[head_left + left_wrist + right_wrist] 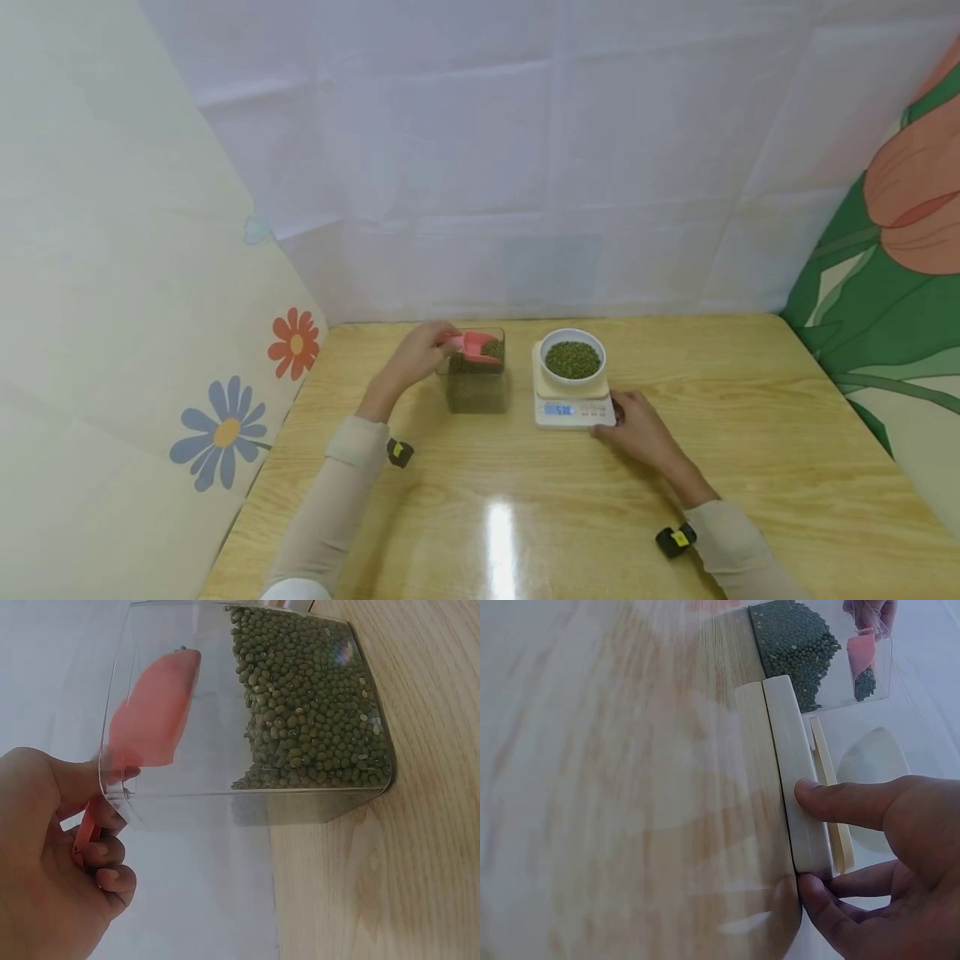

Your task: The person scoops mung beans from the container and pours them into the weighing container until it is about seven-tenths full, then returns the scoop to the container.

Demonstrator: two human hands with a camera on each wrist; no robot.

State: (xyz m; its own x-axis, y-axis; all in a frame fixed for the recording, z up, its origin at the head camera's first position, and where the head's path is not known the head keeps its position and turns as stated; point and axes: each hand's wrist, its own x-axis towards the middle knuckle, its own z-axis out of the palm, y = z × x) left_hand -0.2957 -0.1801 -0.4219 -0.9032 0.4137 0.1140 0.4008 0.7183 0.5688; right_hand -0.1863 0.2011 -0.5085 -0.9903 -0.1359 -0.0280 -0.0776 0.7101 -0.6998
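Note:
My left hand (pixel 417 357) grips the handle of a pink scoop (pixel 156 712), whose head sits inside the upper part of a clear square container (pixel 477 398). Green mung beans (pixel 307 705) fill the lower part of that container, below the scoop. In the right wrist view some beans show in the scoop. To the right stands a white kitchen scale (pixel 550 421) with a lit display. It bears a white bowl (pixel 543 368) of mung beans. My right hand (pixel 643 429) holds the scale's front right corner, thumb on the front edge and fingers at the side.
Everything stands on a wood-grain table (pixel 465 475). A white cloth (pixel 480 167) hangs along its back edge. Flower-printed panels rise at the left (pixel 112 292) and right. A small black device (pixel 677 540) is worn at each wrist.

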